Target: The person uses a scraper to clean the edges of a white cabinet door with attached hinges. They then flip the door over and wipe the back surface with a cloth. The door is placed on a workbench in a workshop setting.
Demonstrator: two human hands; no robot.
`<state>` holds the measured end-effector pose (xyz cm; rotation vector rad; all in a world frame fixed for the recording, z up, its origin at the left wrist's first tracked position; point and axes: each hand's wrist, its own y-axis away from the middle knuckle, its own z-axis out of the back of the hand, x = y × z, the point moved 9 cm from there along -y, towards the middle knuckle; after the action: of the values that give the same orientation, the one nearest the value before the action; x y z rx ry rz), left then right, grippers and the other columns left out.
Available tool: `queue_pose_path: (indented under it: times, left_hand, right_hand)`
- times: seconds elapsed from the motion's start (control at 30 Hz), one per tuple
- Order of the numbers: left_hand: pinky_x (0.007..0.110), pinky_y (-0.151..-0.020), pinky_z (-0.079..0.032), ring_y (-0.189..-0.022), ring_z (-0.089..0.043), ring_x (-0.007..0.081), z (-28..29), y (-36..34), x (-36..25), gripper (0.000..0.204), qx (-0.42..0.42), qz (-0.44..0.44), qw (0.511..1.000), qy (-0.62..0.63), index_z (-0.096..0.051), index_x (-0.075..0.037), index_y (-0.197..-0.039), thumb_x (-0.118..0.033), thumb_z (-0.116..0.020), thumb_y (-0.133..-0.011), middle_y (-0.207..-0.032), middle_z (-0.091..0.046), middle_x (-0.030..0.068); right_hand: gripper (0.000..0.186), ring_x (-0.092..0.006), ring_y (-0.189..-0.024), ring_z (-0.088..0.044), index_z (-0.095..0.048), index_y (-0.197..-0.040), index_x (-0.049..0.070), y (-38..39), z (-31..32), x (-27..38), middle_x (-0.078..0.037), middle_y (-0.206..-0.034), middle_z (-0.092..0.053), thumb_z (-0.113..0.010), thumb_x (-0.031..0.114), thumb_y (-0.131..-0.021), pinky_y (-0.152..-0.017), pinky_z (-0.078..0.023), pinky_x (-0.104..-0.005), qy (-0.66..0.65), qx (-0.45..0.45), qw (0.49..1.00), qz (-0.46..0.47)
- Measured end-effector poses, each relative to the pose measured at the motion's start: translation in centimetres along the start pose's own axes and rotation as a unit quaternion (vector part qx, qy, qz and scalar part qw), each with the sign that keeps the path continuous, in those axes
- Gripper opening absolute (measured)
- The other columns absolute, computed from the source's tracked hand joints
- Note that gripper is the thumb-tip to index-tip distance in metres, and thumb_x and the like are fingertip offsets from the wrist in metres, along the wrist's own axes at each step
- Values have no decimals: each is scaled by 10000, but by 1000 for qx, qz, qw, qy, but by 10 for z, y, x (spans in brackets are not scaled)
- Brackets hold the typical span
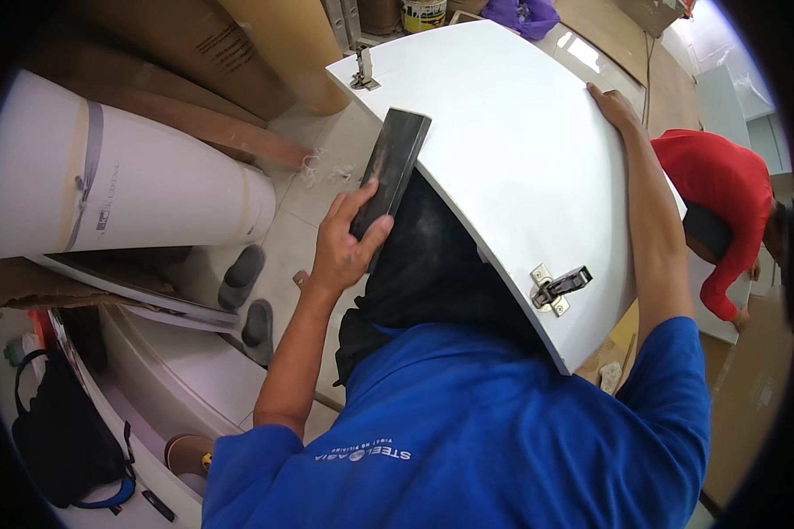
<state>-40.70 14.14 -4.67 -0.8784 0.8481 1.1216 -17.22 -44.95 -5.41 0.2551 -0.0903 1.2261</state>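
Observation:
My left hand [346,234] grips a dark rectangular block [398,145], which lies against the near left edge of a white panel [516,132]. My right hand [612,106] holds the panel's far right edge, fingers curled over it. Two metal hinges are mounted on the panel, one [363,72] at its upper left corner, the other [555,288] near its lower right. Dark cloth [423,264] shows beneath the panel, over my lap.
A person in red [706,176] bends over pale boards at the right. At left are a large white roll [150,185], cardboard [203,48], grey slippers [241,278], stacked curved boards [163,348] and a black bag [71,428]. A purple bag [520,13] sits behind.

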Motion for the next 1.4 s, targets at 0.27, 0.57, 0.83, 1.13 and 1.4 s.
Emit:
queue_pose_path:
  times: [0.27, 0.57, 0.83, 1.13, 1.4]
  left_hand:
    - [366, -1078, -494, -1230, -661, 248, -1, -102, -4, 558, -26, 0, 999, 35, -631, 20, -1444, -272, -771, -990, -1354, -696, 178]
    - [373, -1089, -490, -1235, -671, 309, -20, -13, -30, 568, -2, -41, 999, 2, -645, 37, -1430, -283, -775, -979, -1300, -713, 222]
    - [379, -1122, -472, -1272, -653, 266, 11, -109, -18, 613, -68, -23, 993, 89, -640, 51, -1434, -316, -789, -967, -1362, -702, 207]
    - [371, -1058, -500, -1176, -670, 247, -8, -47, -19, 641, 31, -44, 998, -13, -644, 8, -1457, -330, -815, -940, -1278, -710, 172]
    - [358, -1054, -505, -1176, -675, 227, 17, -112, -36, 565, 20, -8, 1000, -7, -680, -38, -1438, -289, -801, -947, -1353, -718, 172]
  right_hand:
    - [795, -355, -1230, -714, -772, -1255, -12, -21, -15, -16, -259, -1323, -728, -470, 686, -1024, -1104, -489, -462, -34, 53, 997, -39]
    - [774, -333, -1286, -688, -682, -1406, 13, -35, -53, -20, -216, -1441, -677, -461, 655, -1036, -1137, -474, -482, -75, 109, 990, -58]
    - [757, -349, -1381, -616, -654, -1438, 11, -33, -52, -3, -222, -1486, -643, -444, 630, -1057, -1196, -411, -483, -32, 124, 991, -41]
    - [756, -344, -1376, -619, -641, -1458, 21, -28, -66, -7, -226, -1525, -609, -413, 627, -1069, -1189, -416, -502, -20, 152, 987, -49]
    - [756, -352, -1313, -670, -690, -1404, 26, -32, -36, -22, -219, -1422, -688, -423, 643, -1057, -1176, -439, -480, 1, 68, 996, -54]
